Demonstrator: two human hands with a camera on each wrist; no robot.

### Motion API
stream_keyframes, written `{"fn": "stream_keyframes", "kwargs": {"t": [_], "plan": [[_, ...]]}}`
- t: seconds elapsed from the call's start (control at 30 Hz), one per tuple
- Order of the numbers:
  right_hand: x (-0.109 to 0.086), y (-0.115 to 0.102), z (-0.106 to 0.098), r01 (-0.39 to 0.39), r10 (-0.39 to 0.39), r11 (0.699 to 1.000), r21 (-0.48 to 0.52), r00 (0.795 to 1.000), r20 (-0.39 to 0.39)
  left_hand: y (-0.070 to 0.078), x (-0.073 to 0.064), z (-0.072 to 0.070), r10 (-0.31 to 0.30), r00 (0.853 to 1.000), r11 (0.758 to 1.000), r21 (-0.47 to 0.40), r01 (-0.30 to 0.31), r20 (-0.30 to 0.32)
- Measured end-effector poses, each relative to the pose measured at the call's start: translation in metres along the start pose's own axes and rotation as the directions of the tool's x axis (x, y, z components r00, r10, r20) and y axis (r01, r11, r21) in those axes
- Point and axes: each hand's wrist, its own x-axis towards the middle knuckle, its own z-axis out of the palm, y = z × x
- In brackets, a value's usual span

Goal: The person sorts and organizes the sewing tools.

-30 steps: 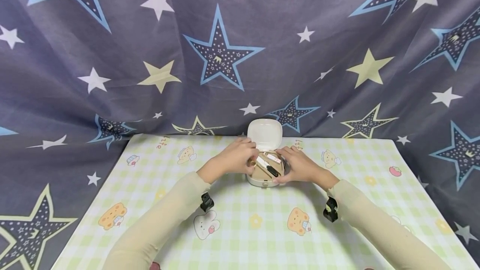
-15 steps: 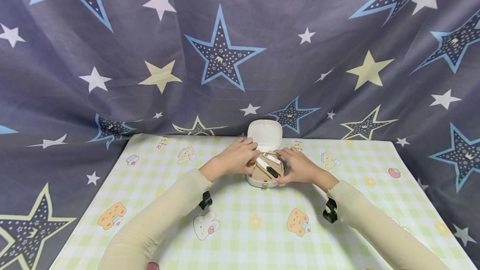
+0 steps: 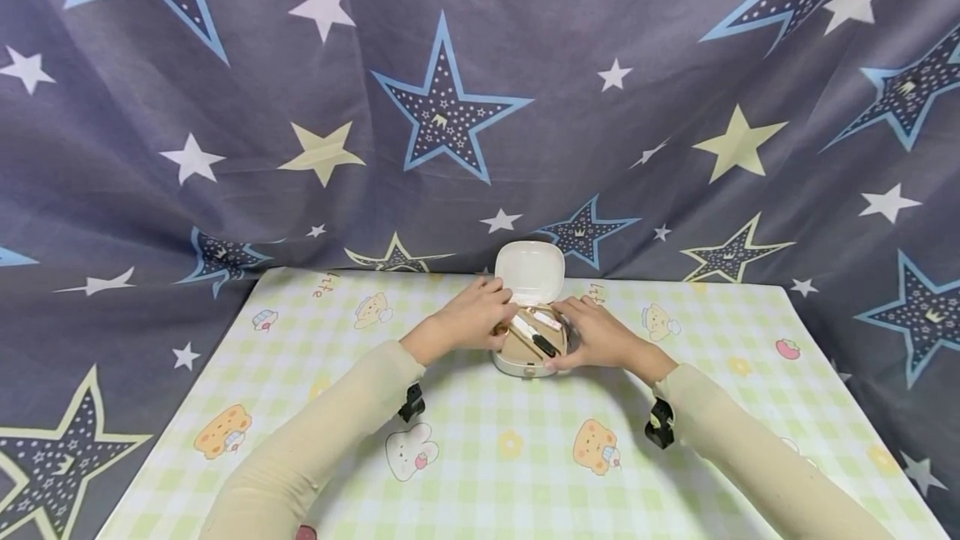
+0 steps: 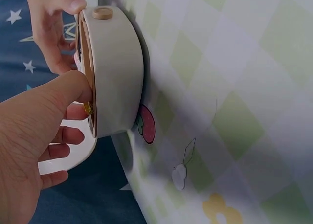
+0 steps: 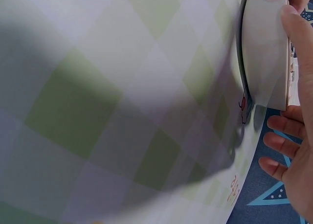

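A small white box [image 3: 516,368] with a tan divided inside stands near the table's back edge, its lid [image 3: 530,272] raised. Inside lie a slim white-and-black stick [image 3: 536,337] and a small white piece with red marks [image 3: 547,320]. At the box's left side, my left hand [image 3: 471,313] pinches a small shiny gold piece [image 4: 88,108] between thumb and forefinger, right at the rim. Its shape is mostly hidden by the fingers. My right hand [image 3: 600,336] grips the box's right side, thumb at the front rim and fingers towards the back.
A green-and-white checked cloth [image 3: 510,490] with cartoon prints covers the table. Close behind the box hangs a dark curtain [image 3: 585,132] with stars. Black straps with small devices sit on both wrists.
My left hand has dipped slightly lower at the box's left rim, and the gold piece, visible earlier in the head view, is now mostly covered. The right hand keeps its hold.
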Motion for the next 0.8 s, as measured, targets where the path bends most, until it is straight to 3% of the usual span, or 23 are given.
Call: {"fn": "stream_keyframes", "kwargs": {"t": [0.63,0.8], "plan": [[-0.0012,0.0025,0.0033,0.011,-0.012,0.999,-0.047,0.999,-0.033,0.0038,0.0039,-0.001,-0.049,0.997,0.998,-0.045,0.051,0.061],[-0.0012,0.0012,0.0013,0.009,-0.01,0.999,-0.038,1.0,-0.027,0.0028,0.0039,-0.0033,-0.053,0.998,0.997,-0.056,0.056,0.046]]}}
